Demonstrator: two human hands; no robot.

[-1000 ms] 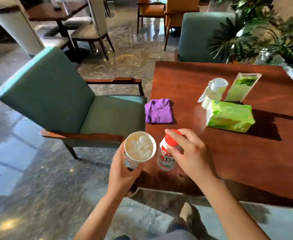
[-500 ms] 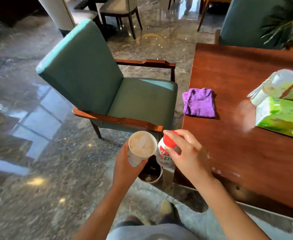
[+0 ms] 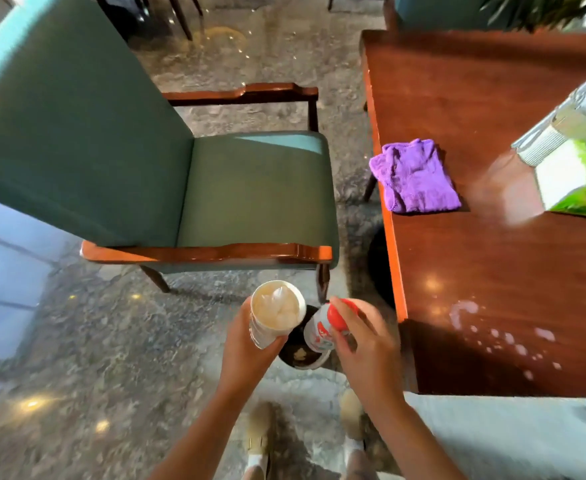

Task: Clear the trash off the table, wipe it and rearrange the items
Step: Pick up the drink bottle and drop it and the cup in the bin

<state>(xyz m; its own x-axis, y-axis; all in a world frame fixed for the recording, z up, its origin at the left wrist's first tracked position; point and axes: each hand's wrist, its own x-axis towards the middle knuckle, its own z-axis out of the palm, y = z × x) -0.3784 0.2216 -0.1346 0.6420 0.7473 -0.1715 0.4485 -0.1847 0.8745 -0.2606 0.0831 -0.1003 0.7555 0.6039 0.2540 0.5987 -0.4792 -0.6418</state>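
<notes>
Left hand (image 3: 246, 344): fingers closed round a pale paper cup of ice (image 3: 276, 313). Right hand (image 3: 364, 344): fingers closed on a red-capped white plastic bottle (image 3: 322, 329). Both are held over a dark floor bin (image 3: 302, 355). At two o'clock, white spill spots (image 3: 503, 337) are left unwiped on the brown wooden counter (image 3: 492, 254); a purple folded cloth (image 3: 414, 176) lies unused.
</notes>
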